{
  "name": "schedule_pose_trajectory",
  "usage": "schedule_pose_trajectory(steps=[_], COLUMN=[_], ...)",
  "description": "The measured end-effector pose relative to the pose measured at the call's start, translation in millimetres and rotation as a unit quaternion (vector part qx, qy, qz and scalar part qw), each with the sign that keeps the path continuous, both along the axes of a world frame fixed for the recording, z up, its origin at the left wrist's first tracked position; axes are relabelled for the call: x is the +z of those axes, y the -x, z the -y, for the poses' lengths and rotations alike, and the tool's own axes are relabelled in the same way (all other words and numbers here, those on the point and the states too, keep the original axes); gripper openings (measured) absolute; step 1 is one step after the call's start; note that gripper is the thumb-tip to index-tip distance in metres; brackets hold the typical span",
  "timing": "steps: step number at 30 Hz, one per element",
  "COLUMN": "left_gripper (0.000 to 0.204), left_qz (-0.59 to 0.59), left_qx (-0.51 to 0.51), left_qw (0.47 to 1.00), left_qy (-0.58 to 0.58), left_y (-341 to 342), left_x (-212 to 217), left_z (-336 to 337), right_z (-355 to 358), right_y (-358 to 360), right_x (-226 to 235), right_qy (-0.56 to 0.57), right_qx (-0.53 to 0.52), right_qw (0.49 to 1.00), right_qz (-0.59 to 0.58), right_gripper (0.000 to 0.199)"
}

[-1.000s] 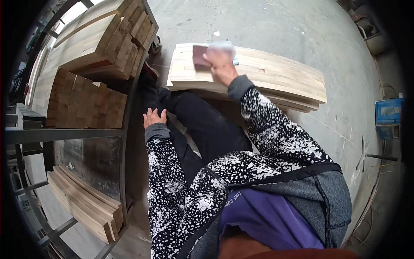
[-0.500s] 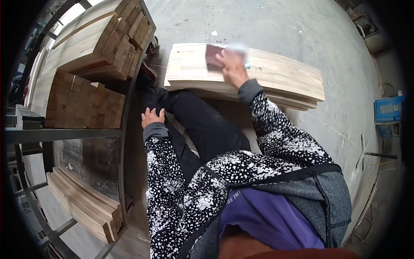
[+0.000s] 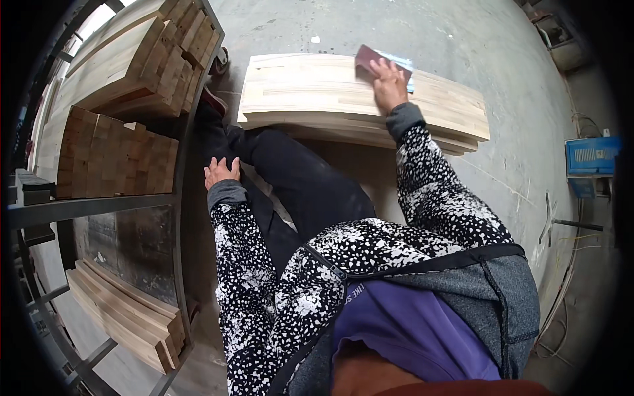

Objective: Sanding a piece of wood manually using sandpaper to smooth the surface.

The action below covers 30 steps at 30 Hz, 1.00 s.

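Note:
My right hand [image 3: 391,86] presses a brown piece of sandpaper [image 3: 367,63] onto the top board of a low stack of pale wooden boards [image 3: 297,86]. A light blue and white edge [image 3: 399,61] shows beside the sandpaper under my fingers; what it belongs to I cannot make out. Over my dark-trousered leg [image 3: 310,178] my left hand [image 3: 221,171] lies with its fingers spread, holding nothing. The boards lie lengthwise across in front of me, just beyond my knee.
On the left a dark metal rack [image 3: 99,206] carries stacked wooden blocks [image 3: 115,155], with more boards [image 3: 125,315] low down. A wheel [image 3: 221,61] stands by the rack's far corner. Far right are a blue plastic crate [image 3: 590,157] and loose cables [image 3: 561,323] along the wall.
My right hand has moved right along the top board with the sandpaper, and its motion blur is gone. My left hand stays on my leg. The whole view has shifted slightly.

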<state>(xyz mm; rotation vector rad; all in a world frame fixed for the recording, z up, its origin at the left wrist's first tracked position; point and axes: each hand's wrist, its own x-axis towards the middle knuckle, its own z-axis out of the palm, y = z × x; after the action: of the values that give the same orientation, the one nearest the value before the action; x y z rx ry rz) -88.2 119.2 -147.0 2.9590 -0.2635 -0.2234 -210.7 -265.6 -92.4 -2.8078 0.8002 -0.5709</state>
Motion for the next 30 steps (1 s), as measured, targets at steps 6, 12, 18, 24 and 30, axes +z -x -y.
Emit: schedule_pose_trajectory(steps=[6,12,18,24,30], left_gripper=[0.049,0.049,0.048,0.049,0.049], left_qz=[0.009,0.000,0.004,0.005,-0.013], left_qx=[-0.007,-0.016,-0.012,-0.012,-0.024], left_qw=[1.000,1.000,1.000,1.000,0.999], left_qy=[0.010,0.026,0.006,0.026,0.026], left_y=[0.2,-2.4,-1.7,-3.2,-6.7], left_x=[-3.9,-5.8,-0.8,-11.7,-8.6], left_z=[-10.7,-5.9,-0.5,-16.2,-6.7], right_z=[-111.9,35.1,-16.9,-96.8,119.7], right_y=[18.7,23.2,14.5,32.9,118.3], right_x=[21.7,-1.9,-5.6,18.5,-13.5], right_qy=[-0.054,0.019,0.030,-0.079,0.021], right_qx=[0.271,0.064,0.067,0.263,-0.080], right_qw=[0.961,0.997,0.997,0.962,0.997], right_qz=[0.010,-0.029,-0.017,0.008,-0.009], right_gripper=[0.057,0.053,0.046,0.057,0.048])
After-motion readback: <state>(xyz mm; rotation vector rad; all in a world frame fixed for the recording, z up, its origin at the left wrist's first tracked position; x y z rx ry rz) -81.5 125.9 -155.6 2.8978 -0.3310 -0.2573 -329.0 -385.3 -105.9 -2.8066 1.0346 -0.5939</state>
